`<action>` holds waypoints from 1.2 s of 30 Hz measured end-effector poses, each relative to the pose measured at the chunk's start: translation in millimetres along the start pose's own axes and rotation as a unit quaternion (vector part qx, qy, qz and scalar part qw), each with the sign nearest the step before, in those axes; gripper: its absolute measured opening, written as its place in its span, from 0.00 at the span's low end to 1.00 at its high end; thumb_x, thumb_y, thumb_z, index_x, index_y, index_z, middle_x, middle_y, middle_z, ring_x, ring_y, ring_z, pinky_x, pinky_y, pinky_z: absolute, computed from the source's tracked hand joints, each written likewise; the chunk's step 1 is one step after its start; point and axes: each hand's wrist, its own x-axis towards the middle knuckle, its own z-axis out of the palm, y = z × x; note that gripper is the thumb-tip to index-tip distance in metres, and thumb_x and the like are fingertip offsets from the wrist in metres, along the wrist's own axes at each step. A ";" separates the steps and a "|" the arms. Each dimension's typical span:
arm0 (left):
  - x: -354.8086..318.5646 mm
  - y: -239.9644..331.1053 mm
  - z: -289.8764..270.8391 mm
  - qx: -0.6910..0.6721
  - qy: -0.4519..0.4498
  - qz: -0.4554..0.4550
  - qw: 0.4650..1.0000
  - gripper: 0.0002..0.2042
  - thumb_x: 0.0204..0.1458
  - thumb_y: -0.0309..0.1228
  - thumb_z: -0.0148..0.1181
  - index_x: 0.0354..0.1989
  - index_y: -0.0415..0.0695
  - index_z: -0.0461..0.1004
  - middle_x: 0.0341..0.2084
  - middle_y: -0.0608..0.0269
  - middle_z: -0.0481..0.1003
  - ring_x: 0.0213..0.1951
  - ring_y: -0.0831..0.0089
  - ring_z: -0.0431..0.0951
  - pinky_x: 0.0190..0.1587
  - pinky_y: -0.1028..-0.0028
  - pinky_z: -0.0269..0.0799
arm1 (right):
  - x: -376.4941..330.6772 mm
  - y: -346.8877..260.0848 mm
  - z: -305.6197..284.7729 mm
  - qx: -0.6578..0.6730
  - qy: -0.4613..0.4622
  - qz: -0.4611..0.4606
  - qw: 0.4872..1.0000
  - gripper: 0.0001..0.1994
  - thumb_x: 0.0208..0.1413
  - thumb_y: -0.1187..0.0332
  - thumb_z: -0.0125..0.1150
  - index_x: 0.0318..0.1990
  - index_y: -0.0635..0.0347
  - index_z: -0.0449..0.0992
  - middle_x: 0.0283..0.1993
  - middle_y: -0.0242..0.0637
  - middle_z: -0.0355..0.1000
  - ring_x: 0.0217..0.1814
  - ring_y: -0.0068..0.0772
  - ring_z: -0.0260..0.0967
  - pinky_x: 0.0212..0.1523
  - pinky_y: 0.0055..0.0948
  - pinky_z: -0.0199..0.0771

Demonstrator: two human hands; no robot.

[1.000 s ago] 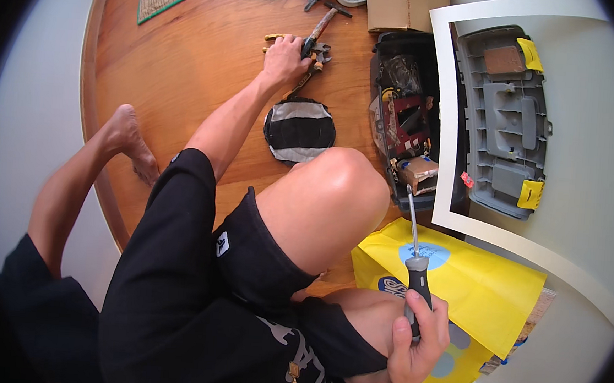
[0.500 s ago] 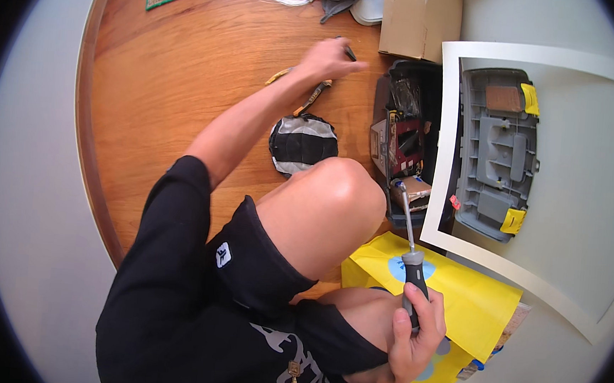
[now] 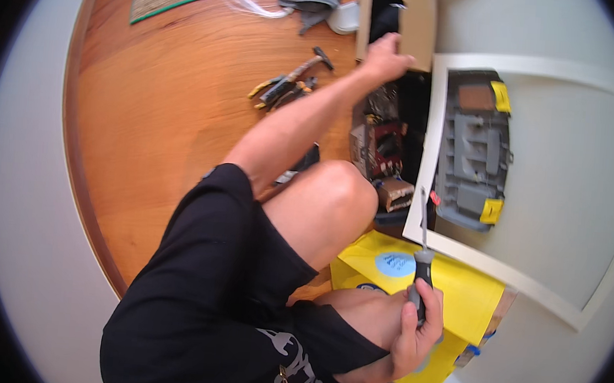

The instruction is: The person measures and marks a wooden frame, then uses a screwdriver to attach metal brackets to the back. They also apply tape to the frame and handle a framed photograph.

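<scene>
My right hand [image 3: 419,338], near my right knee, is closed round the black-and-grey handle of a screwdriver [image 3: 421,279]. Its metal shaft points up and away from me. My left hand [image 3: 384,60] reaches far forward to the near edge of a cardboard box [image 3: 418,28], with thumb and fingers apart by a flap. The box gapes, with dark contents inside. On the floor left of that forearm lies a hammer [image 3: 303,69], beside pliers with yellow-and-black grips [image 3: 263,87]; the forearm partly covers the tools.
A dark toolbox [image 3: 413,103] full of packages stands below the carton. Its grey lid [image 3: 475,153] lies beyond a white frame [image 3: 436,129] leaning by the wall. A yellow bag [image 3: 456,301] is by my right knee. Grey cloth [image 3: 307,3], white cable [image 3: 245,2] and a woven mat [image 3: 171,0] lie farther off.
My left hand has let go of the hammer and moved right to the cardboard box, whose top now shows an opening. The right hand keeps the screwdriver; its shaft points slightly more to the right.
</scene>
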 end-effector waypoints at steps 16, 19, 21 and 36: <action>-68.4 -1.7 -31.2 0.430 -0.302 0.406 0.748 0.22 0.49 0.44 0.69 0.52 0.51 0.78 0.39 0.52 0.79 0.46 0.54 0.77 0.52 0.60 0.71 | -21.8 2.8 -19.2 -0.100 -0.054 -0.092 0.989 0.18 0.42 0.64 0.72 0.45 0.51 0.83 0.23 0.24 0.63 0.24 0.25 0.62 0.40 0.33 0.60; -50.5 3.3 11.9 0.553 -0.478 0.227 0.644 0.28 0.49 0.50 0.67 0.56 0.49 0.75 0.38 0.46 0.81 0.44 0.50 0.81 0.49 0.60 0.75 | -36.3 10.2 -22.0 -0.098 -0.039 -0.084 0.991 0.18 0.41 0.62 0.72 0.44 0.48 0.84 0.22 0.23 0.58 0.21 0.23 0.58 0.37 0.31 0.57; -37.1 -11.3 25.5 0.545 -0.495 0.173 0.654 0.29 0.49 0.50 0.67 0.57 0.48 0.74 0.41 0.46 0.81 0.46 0.50 0.81 0.50 0.60 0.75 | -43.2 11.4 -25.2 -0.094 -0.029 -0.073 0.992 0.18 0.41 0.61 0.72 0.44 0.47 0.84 0.22 0.23 0.58 0.21 0.23 0.58 0.37 0.31 0.56; -93.1 -90.6 -160.0 0.562 -0.128 -0.081 0.813 0.31 0.44 0.61 0.68 0.41 0.42 0.78 0.33 0.54 0.80 0.38 0.57 0.81 0.41 0.62 0.74 | -84.0 16.9 -50.5 -0.136 0.006 -0.002 0.991 0.17 0.46 0.66 0.72 0.43 0.60 0.80 0.35 0.36 0.77 0.33 0.37 0.71 0.44 0.38 0.63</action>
